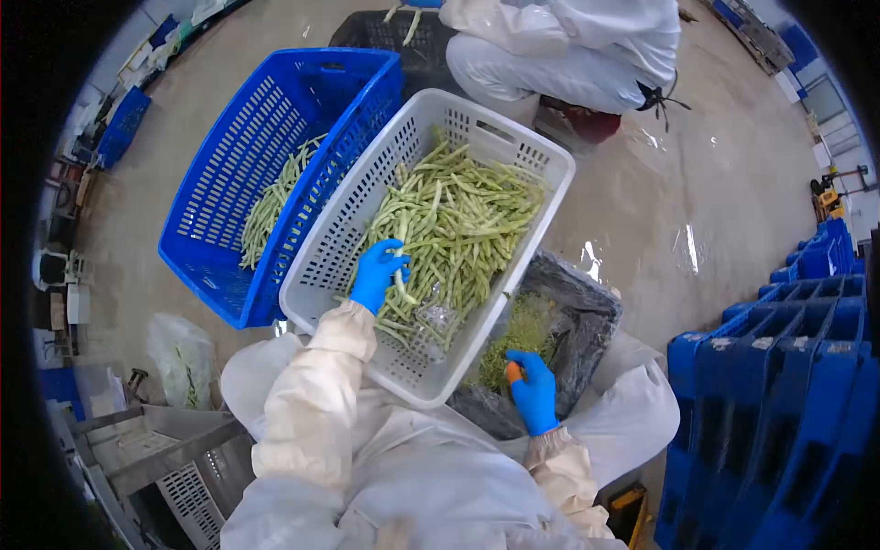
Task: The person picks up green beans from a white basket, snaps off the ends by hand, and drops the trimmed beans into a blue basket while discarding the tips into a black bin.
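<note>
My left hand (374, 275), in a blue glove, is over the near left part of the white crate (330, 220). Its fingers are closed around a pale green bean (402, 289). Many green beans (458, 215) lie heaped in that crate, with a crumpled piece of clear plastic (436, 318) near the front. To the right, my right hand (533, 392), also blue-gloved, hangs over a dark plastic-lined container (587, 316) with green trimmings (522, 335) inside. Its fingers are curled beside a small orange thing (513, 372), whose kind I cannot make out.
A blue crate (215, 197) with more beans (275, 206) stands to the left. Beyond is a black crate (367, 37), beside a crouching person in white (559, 64). Blue plastic pallets (770, 385) stand at right. A clear bag (181, 357) rests on the wet floor (678, 202).
</note>
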Demonstrator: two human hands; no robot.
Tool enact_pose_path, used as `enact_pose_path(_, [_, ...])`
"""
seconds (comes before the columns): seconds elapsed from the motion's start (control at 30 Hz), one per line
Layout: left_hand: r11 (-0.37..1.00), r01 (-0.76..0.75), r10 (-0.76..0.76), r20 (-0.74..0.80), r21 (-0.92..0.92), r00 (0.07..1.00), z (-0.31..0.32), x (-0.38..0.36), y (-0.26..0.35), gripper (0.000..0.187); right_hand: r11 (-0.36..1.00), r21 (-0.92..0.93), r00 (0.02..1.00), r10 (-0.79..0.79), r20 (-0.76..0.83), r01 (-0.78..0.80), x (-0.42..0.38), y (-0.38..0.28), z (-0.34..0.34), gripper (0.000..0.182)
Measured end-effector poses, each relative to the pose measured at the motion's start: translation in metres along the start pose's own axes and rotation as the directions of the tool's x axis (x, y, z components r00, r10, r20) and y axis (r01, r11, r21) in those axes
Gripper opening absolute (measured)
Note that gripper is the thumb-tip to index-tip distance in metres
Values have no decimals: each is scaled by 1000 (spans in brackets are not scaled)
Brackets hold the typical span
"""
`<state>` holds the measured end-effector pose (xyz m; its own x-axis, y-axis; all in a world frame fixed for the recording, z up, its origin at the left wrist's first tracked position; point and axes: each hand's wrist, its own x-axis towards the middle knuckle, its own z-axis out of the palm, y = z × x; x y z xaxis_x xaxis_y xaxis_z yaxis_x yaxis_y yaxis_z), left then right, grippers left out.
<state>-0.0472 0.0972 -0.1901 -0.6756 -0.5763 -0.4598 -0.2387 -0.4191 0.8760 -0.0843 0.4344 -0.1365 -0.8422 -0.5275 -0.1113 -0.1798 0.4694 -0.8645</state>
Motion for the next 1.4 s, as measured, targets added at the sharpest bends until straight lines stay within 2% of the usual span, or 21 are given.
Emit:
enact_pose_path(0.03, [1000,-5,5,7,7,1000,18,-21,14,37,996,91,1000,-7,-13,8,-1,-4,0,21])
enact_pose_path(0.1, [982,9,12,113,-189,994,48,-60,30,55,986,160,999,-44,-24,48,-6,-9,4,23])
enact_pose_path(0.13, [983,-4,36,176,-182,984,60,-78,33,63,971,222,996,-84,-28,89,-8,-12,6,25])
enact_pose_path(0.27, [991,-37,65,231,-126,971,101,-119,26,59,942,295,986,-168,-6,162,-22,-30,2,32])
enact_pose_path(0.33, [993,-55,78,236,-103,969,113,-131,22,59,933,56,934,-354,-39,356,-27,-30,1,30])
enact_pose_path(0.43, [990,-115,132,217,-87,967,123,-140,11,53,874,-68,873,-484,-58,481,-32,-33,-6,27])
enact_pose_path(0.77, [985,-167,170,181,-30,969,151,-162,13,41,849,-194,858,-510,-60,491,-42,-28,-3,22])
enact_pose_path(0.83, [979,-195,177,228,60,958,151,-156,1,33,761,-218,769,-636,-63,611,-43,-28,-1,25])
enact_pose_path(0.87, [978,-197,178,230,61,957,151,-157,1,33,761,-218,769,-636,-66,611,-42,-28,-3,25])
enact_pose_path(0.93, [976,-195,149,352,98,924,147,-161,1,31,850,-161,827,-526,-201,501,-40,-25,-10,24])
enact_pose_path(0.97, [976,-195,148,353,99,924,143,-164,4,31,920,-48,863,-383,-331,389,-35,-17,-16,21])
enact_pose_path(1.0, [955,-207,114,378,212,919,136,-168,10,30,957,81,872,-216,-439,278,-28,-4,-24,19])
enact_pose_path(1.03, [921,-220,78,401,322,913,128,-172,14,29,938,278,840,-24,-543,207,-19,17,-37,18])
enact_pose_path(1.07, [919,-221,76,404,326,912,120,-173,15,29,868,471,780,181,-598,159,-12,34,-50,16])
enact_pose_path(1.1, [937,-181,50,398,298,916,110,-175,15,28,866,474,777,185,-601,160,-12,35,-61,16])
enact_pose_path(1.17, [938,-127,-27,434,323,901,95,-179,20,28,942,333,777,243,-581,-45,-17,34,-75,20])
enact_pose_path(1.2, [937,-128,-29,436,325,899,92,-181,23,28,941,334,775,245,-583,-46,-17,29,-70,20])
enact_pose_path(1.27, [948,-50,-137,547,313,826,89,-187,25,29,949,-62,813,-298,-500,309,-18,15,-51,23])
enact_pose_path(1.3, [949,-50,-137,548,312,825,88,-189,25,29,949,-64,814,-298,-499,308,-19,0,-50,23])
enact_pose_path(1.37, [945,8,-206,577,327,790,86,-191,26,29,849,-258,779,-527,-340,461,-21,-23,-53,26])
enact_pose_path(1.4, [945,7,-205,576,326,791,84,-191,26,29,848,-258,779,-528,-339,463,-22,-20,-53,26])
